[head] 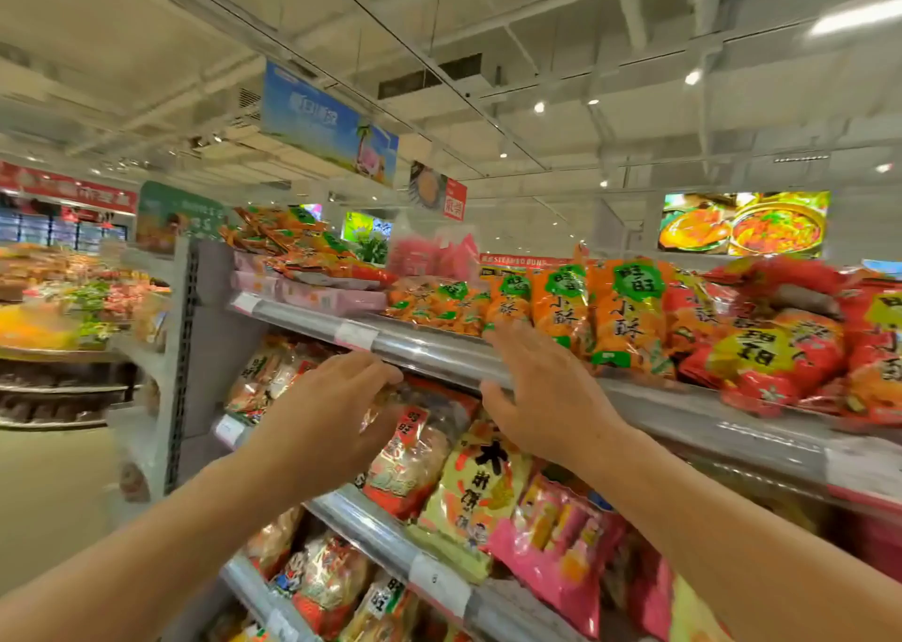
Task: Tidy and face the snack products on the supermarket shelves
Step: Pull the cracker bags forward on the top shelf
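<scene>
Tall grey shelving unit (193, 348) along a supermarket aisle, three tiers in view, each fronted by a shiny rail with price labels. On the top shelf (439, 348), a row of orange snack bags (625, 314) with green badges standing upright, facing outward; to their right, red snack bags (776, 348) heaped and tilted; to their left, flat pink packs (312, 294) with more orange packets piled loosely on top. On the middle shelf (361, 509), clear rice-cracker bags with red labels (410, 456), a yellow bag (473, 490) and a pink bag (556, 539) leaning forward over the rail. More cracker bags on the lowest shelf (254, 588). Both bare arms reaching up from below. Right hand (542, 392) spread open, fingers straight, fingertips against the lower edge of the orange snack bags, palm over the top rail. Left hand (332, 412) open too, fingers loosely extended toward the rail's underside, in front of the rice-cracker bags, gripping nothing. Hands apart, a gap of rail between them.
</scene>
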A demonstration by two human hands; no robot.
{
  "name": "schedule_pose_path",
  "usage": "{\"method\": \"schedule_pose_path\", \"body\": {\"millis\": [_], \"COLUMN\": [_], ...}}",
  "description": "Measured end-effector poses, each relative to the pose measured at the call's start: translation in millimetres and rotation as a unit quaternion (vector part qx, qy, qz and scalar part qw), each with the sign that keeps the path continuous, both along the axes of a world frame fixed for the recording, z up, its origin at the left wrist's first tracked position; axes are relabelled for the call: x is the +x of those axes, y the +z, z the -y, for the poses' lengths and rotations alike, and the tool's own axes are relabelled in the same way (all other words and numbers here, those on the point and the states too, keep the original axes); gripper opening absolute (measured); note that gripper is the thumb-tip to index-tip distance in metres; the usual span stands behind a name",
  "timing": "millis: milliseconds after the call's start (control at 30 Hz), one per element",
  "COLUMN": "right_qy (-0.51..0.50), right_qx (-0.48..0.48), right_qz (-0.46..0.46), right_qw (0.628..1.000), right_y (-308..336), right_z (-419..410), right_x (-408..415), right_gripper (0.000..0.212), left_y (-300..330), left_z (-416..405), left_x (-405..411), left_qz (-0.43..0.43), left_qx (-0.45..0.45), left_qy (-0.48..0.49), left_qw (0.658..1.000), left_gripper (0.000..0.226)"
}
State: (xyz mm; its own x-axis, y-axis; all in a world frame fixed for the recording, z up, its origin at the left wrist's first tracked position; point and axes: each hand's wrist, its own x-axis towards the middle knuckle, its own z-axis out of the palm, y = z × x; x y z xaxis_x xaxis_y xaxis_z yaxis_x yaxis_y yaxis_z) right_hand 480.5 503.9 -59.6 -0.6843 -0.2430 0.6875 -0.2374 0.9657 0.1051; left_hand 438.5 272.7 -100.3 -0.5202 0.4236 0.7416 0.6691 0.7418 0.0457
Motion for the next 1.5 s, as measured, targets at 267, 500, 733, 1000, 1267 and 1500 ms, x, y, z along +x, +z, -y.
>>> {"method": "schedule_pose_path", "body": {"millis": [267, 500, 733, 1000, 1267, 1500], "right_qy": [-0.079, -0.231, -0.129, -0.063, -0.152, -0.146], "right_qx": [0.017, 0.077, -0.024, -0.155, -0.205, -0.238], "right_qz": [0.059, 0.045, -0.004, 0.064, 0.138, 0.125], "right_qw": [0.995, 0.969, 0.991, 0.984, 0.957, 0.952], "right_y": [0.1, -8.7, 34.2, 85.3, 102.9, 108.6], "right_z": [101.8, 133.4, 164.2, 187.6, 193.2, 206.5], "right_x": [-134.3, -191.4, -260.6, -368.7, -386.9, -369.3], "right_gripper": [0.067, 0.069, 0.049, 0.064, 0.064, 0.052], "left_y": [-13.6, -4.9, 37.3, 109.1, 128.2, 147.6], "left_z": [150.8, 188.5, 167.5, 151.7, 134.1, 136.9], "left_x": [-97.7, -185.1, -292.6, -405.3, -467.9, -468.3], "left_qz": [0.023, 0.019, -0.02, 0.011, 0.066, 0.095], "left_qx": [0.012, 0.016, 0.004, 0.062, 0.011, -0.097], "left_qy": [0.032, 0.012, -0.01, -0.041, -0.041, -0.054], "left_qw": [0.999, 1.0, 1.0, 0.997, 0.997, 0.989], "left_gripper": [0.043, 0.046, 0.051, 0.056, 0.061, 0.052]}}
